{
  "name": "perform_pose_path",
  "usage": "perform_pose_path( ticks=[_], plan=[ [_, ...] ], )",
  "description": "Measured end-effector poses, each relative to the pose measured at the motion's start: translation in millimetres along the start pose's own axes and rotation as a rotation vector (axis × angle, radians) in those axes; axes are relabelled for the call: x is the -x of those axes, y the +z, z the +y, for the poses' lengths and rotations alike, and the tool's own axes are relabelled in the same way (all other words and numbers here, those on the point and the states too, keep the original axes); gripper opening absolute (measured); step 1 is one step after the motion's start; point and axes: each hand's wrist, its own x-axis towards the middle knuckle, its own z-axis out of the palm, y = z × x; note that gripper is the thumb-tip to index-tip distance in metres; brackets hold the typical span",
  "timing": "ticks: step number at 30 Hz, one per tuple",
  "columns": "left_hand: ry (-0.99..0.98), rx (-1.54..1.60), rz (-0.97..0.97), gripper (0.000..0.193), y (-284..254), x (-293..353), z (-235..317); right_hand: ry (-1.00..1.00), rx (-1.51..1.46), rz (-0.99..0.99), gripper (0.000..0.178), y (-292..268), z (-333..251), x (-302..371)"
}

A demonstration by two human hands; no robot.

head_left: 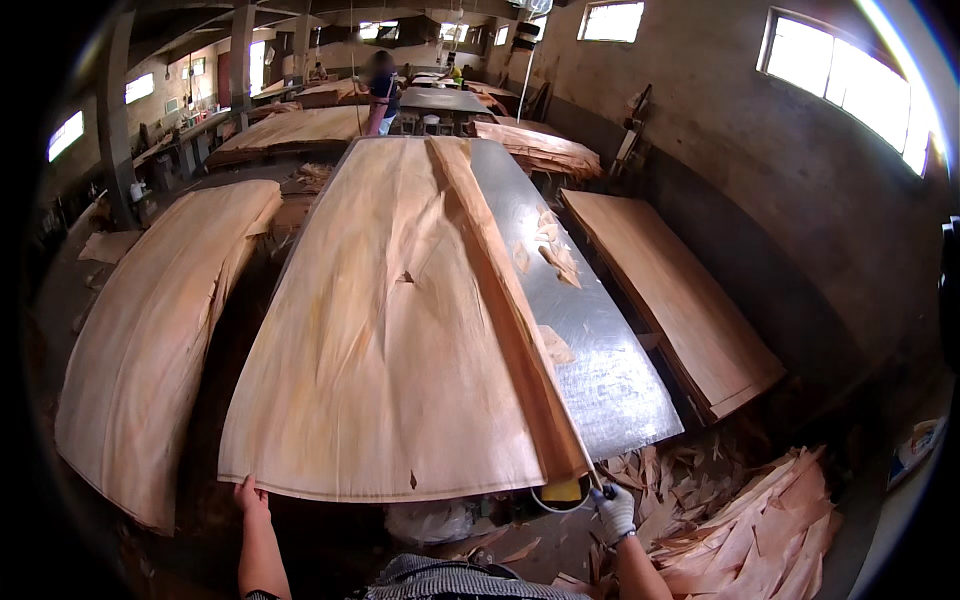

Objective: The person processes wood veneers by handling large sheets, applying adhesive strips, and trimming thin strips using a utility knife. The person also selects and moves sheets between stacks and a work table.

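Note:
A wide, pale sheet of wood veneer (380,330) lies lengthwise over the table in front of me, wavy, with small torn holes. Its right side is folded over in a long, darker strip (500,310). My bare left hand (250,493) pinches the sheet's near left corner. Beside the near end of the folded strip is my right hand (613,508), in a whitish glove with dark fingertips. Its fingers are closed around something slim that I cannot make out. To the right of the fold shows the shiny metal tabletop (610,390), with torn veneer scraps (560,262) on it.
Veneer stacks stand to the left (165,330) and right (680,290) of the table. A heap of veneer offcuts (760,530) covers the floor at lower right. Under the near edge sits a bucket with something yellow (562,492). Another person (382,95) stands beyond the far end.

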Motion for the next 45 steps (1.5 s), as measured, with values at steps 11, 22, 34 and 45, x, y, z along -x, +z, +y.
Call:
perform_pose_path(
  ticks=[11,22,34,45],
  plan=[
    [-0.015,0.029,0.075,0.026,14.5,2.8,-18.8,0.285,-0.318,-0.071,0.015,-34.9,-15.1,-51.0],
    [-0.051,0.180,0.059,0.031,0.6,1.4,-38.2,0.198,-0.156,-0.019,0.023,-31.0,9.1,-98.0],
    [-0.129,0.131,-0.102,0.032,-8.2,43.0,-59.7,0.142,-0.316,0.067,0.010,-30.8,12.5,-92.6],
    [-0.211,0.147,-0.161,0.038,69.0,62.8,-106.7,0.264,-0.320,0.007,0.015,-37.9,40.1,-157.0]
  ],
)
